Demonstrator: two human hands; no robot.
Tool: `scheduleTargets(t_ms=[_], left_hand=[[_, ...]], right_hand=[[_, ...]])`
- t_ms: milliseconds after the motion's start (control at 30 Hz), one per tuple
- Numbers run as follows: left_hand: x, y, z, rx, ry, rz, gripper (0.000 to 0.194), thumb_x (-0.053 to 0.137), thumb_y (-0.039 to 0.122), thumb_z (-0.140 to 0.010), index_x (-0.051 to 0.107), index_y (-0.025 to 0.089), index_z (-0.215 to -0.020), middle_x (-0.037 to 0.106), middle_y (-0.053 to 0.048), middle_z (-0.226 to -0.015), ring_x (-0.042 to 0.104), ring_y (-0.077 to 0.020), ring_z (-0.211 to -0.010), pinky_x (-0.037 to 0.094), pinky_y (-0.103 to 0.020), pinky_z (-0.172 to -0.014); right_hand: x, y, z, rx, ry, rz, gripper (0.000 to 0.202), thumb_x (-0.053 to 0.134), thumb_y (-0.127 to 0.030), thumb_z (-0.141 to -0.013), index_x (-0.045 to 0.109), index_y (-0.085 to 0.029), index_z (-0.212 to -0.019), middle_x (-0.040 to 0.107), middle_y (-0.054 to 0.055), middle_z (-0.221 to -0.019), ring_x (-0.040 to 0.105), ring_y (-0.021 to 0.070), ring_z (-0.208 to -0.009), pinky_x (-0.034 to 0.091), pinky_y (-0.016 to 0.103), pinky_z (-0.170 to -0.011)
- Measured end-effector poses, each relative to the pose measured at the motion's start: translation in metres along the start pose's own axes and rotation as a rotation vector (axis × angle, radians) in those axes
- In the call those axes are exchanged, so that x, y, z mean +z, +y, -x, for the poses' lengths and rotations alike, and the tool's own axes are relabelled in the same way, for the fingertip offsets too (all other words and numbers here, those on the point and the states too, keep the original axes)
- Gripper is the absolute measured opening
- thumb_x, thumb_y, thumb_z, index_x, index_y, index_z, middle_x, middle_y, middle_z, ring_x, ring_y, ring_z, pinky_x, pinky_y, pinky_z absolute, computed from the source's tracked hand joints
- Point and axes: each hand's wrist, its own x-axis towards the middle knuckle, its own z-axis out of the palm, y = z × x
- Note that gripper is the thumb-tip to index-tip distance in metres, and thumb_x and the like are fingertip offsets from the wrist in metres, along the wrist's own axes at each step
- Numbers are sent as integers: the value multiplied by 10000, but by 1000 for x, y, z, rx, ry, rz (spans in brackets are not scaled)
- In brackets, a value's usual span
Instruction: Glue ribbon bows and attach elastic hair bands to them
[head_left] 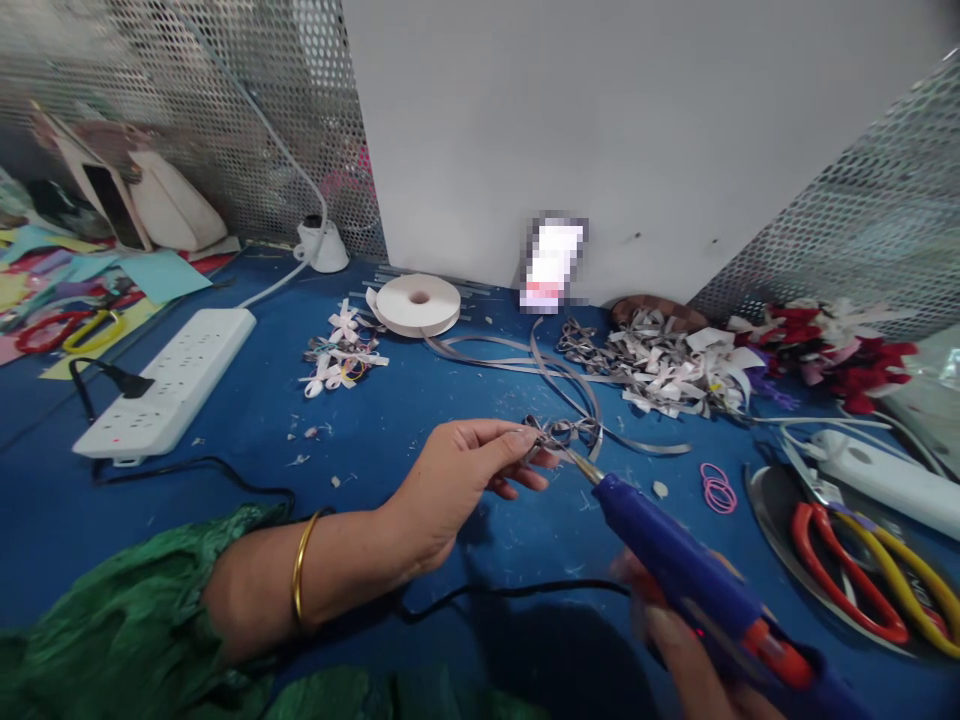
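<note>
Between thumb and fingers my left hand (480, 465) pinches a small grey ribbon bow (551, 438) above the blue tabletop. My right hand (686, 645), partly blurred, is wrapped round the handle of a blue hot glue gun (675, 550). Its metal nozzle points up and left, right at the bow; whether it touches is hard to tell. Grey ribbon (570, 385) runs loose behind the bow, from a white spool (418, 304) farther back.
A heap of grey and white bows (667, 365) lies back right, white bows (341, 350) back left. Scissors (851, 575) rest in a dark dish at right, near pink rings (718, 488). A power strip (169, 385) sits left. A glowing phone (553, 262) leans against the white panel (637, 130).
</note>
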Motion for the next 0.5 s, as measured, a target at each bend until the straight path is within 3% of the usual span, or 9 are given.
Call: scheduleTargets(t_ms=[133, 267, 400, 500], left_hand=[[-1, -2, -2, -12, 18, -6, 269, 670, 377, -870, 769, 130, -909, 787, -109, -970, 689, -137, -754, 466, -232, -659], [0, -2, -2, -10, 42, 22, 252, 679, 360, -863, 764, 128, -916, 789, -107, -950, 697, -139, -733, 466, -228, -636], [2, 3, 0, 40, 131, 70, 234, 664, 334, -878, 763, 124, -904, 785, -94, -934, 684, -116, -686, 446, -206, -587], [2, 7, 1, 101, 175, 116, 220, 663, 325, -878, 759, 131, -921, 782, -84, -927, 672, -109, -663, 439, -202, -568]], right_hand=[[-9, 11, 0, 69, 5, -83, 121, 642, -289, -867, 725, -208, -903, 750, 61, -826, 707, 214, -666, 585, 294, -589], [-9, 11, -5, 317, 126, -288, 272, 637, -435, -866, 724, -178, -863, 747, 102, -850, 688, 225, -677, 576, 328, -629], [-1, 4, -16, 595, 236, -369, 386, 655, -557, -826, 699, -181, -903, 670, 50, -682, 606, 179, -620, 494, 262, -538], [5, 6, -25, 806, 99, -426, 452, 690, -611, -769, 682, -159, -764, 600, 30, -603, 538, 145, -574, 408, 229, -486]])
